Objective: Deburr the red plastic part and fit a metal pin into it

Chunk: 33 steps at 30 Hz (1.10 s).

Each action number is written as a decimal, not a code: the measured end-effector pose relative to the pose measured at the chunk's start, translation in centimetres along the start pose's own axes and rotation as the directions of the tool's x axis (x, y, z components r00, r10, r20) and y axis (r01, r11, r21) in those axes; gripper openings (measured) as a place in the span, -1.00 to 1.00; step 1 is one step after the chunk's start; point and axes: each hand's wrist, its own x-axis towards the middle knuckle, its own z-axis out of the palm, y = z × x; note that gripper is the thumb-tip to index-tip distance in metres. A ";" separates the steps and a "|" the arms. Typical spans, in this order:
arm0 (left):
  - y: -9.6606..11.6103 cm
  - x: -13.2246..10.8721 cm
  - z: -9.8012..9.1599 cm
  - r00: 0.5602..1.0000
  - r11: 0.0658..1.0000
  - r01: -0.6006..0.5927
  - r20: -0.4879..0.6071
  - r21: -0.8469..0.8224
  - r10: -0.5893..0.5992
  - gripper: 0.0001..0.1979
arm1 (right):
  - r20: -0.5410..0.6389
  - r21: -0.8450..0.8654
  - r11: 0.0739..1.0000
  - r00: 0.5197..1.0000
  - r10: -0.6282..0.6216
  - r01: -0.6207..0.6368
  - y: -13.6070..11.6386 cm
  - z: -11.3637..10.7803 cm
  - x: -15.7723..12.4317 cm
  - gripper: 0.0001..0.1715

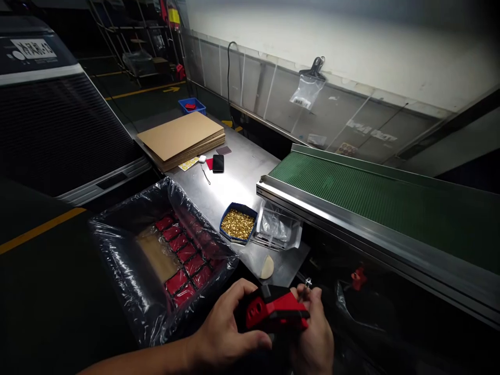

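My left hand (226,323) is wrapped round a red and black plastic part (277,310) at the bottom centre. Against the part's right end is my right hand (314,330), its fingers curled, with a small shiny metal piece (308,282) at the fingertips. Beyond the hands, a blue tray (238,240) holds many small gold-coloured pieces. Beside it lie clear plastic bags (278,226), and a pale rounded piece (267,267) rests on the metal table (250,161). To the left, a bin lined with clear plastic (128,291) contains several red parts (186,253) and a brown cardboard sheet.
A green conveyor (371,203) runs along the right. Flat cardboard (182,135) is stacked at the table's far left, near a black phone-like object (218,163) and a small blue bin (192,105). A large machine (58,114) stands at left.
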 end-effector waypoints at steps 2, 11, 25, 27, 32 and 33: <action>0.6 -0.1 0.1 0.999 0.999 0.028 0.035 -0.026 -0.027 -0.53 | 0.043 -0.053 0.998 0.999 -0.023 0.026 -0.8 0.3 -0.3 -0.27; -0.3 -0.9 1.2 0.989 0.989 0.123 -0.093 0.087 -0.115 -0.47 | 0.005 -0.261 0.932 0.966 -0.260 0.252 -2.7 1.1 -1.6 -0.31; 1.3 1.1 -1.1 0.833 0.968 0.248 0.506 0.016 -0.222 -0.23 | 0.322 -0.189 0.822 0.825 -0.465 0.537 -2.0 1.3 -2.9 -0.51; 0.5 0.8 -1.2 0.870 0.979 0.203 0.455 0.019 -0.189 -0.12 | 0.184 -0.185 0.859 0.876 -0.447 0.477 -2.2 1.3 -1.4 -0.51; -1.9 -0.3 -1.4 0.929 0.987 0.068 0.352 0.146 -0.116 0.16 | -0.033 -0.430 0.867 0.955 -0.294 0.252 1.6 -1.3 6.5 -0.35; -2.2 -0.5 -1.5 0.929 0.986 0.065 0.350 0.156 -0.117 0.15 | -0.053 -0.501 0.844 0.966 -0.252 0.193 3.1 -2.0 8.3 -0.40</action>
